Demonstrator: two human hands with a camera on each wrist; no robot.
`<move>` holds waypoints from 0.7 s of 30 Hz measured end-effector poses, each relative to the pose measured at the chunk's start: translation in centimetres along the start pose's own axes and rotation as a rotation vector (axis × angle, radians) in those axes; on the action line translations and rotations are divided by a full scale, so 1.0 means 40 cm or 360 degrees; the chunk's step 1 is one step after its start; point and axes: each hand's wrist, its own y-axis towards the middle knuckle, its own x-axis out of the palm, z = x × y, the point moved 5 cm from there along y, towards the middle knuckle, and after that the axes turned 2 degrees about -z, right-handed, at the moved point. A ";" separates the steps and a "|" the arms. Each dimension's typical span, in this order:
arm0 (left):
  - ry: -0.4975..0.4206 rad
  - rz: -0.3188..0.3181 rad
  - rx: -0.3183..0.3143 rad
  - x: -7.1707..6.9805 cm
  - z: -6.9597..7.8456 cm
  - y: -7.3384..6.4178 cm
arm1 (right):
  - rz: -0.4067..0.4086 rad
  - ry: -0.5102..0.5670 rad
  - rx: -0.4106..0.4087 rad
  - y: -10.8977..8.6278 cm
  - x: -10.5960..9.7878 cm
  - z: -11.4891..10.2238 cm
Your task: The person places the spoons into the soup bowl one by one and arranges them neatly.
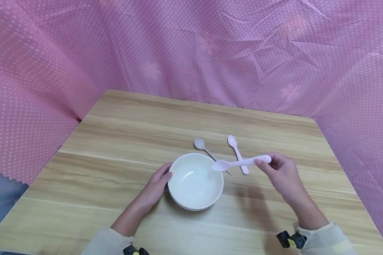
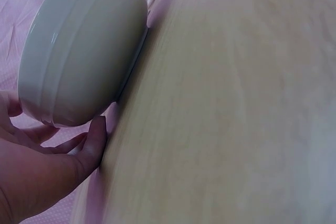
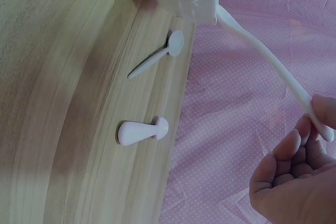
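A white bowl stands upright on the table. My left hand holds it by its left side, thumb at the rim and fingers against the outer wall. Between thumb and fingers, my right hand pinches the handle end of a pale pink spoon. That spoon is raised, its bowl-shaped end overlapping the bowl's right rim in the head view. Behind it on the table lie a second pale pink spoon and a thinner greyish spoon, whose handle passes partly under the raised spoon in view.
The wooden table has rounded corners and ends at a back edge. Pink dotted cloth hangs behind it and on both sides. Both loose spoons lie close to the bowl, on its far right side.
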 end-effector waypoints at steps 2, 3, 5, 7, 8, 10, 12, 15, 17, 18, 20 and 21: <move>0.0002 0.0000 -0.0005 -0.001 0.000 0.000 | -0.0006 0.0000 0.0001 0.000 0.003 -0.002; 0.0006 0.0000 -0.0009 -0.001 -0.001 0.001 | -0.0011 0.0001 0.0002 0.000 0.005 -0.003; 0.0009 -0.0001 -0.0014 -0.002 -0.001 0.001 | -0.0018 0.0013 0.0000 0.000 0.009 -0.005; 0.0012 0.0000 -0.0017 -0.002 -0.002 0.001 | -0.0025 0.0023 -0.0008 0.000 0.014 -0.006; 0.0014 -0.0002 -0.0014 -0.002 -0.001 0.001 | -0.0027 0.0028 -0.0012 0.000 0.015 -0.006; 0.0012 -0.0002 -0.0013 -0.002 -0.001 0.001 | -0.0031 0.0033 -0.0018 0.000 0.020 -0.007; 0.0009 -0.0001 -0.0015 -0.002 0.000 0.001 | -0.0033 0.0030 -0.0016 0.000 0.023 -0.006; 0.0001 -0.0001 -0.0018 -0.001 0.001 0.001 | -0.0039 0.0026 0.0003 0.000 0.028 -0.004; -0.0007 -0.0001 -0.0018 -0.001 0.002 0.000 | -0.0046 0.0028 0.0017 0.001 0.032 -0.002; -0.0007 0.0000 -0.0017 -0.001 0.003 0.000 | -0.0051 0.0029 0.0023 0.001 0.034 -0.001; -0.0008 -0.0004 -0.0009 -0.001 0.003 0.000 | -0.0065 0.0033 0.0030 0.001 0.037 0.000; -0.0006 -0.0004 -0.0007 -0.001 0.003 0.000 | -0.0068 0.0038 0.0032 0.001 0.039 0.000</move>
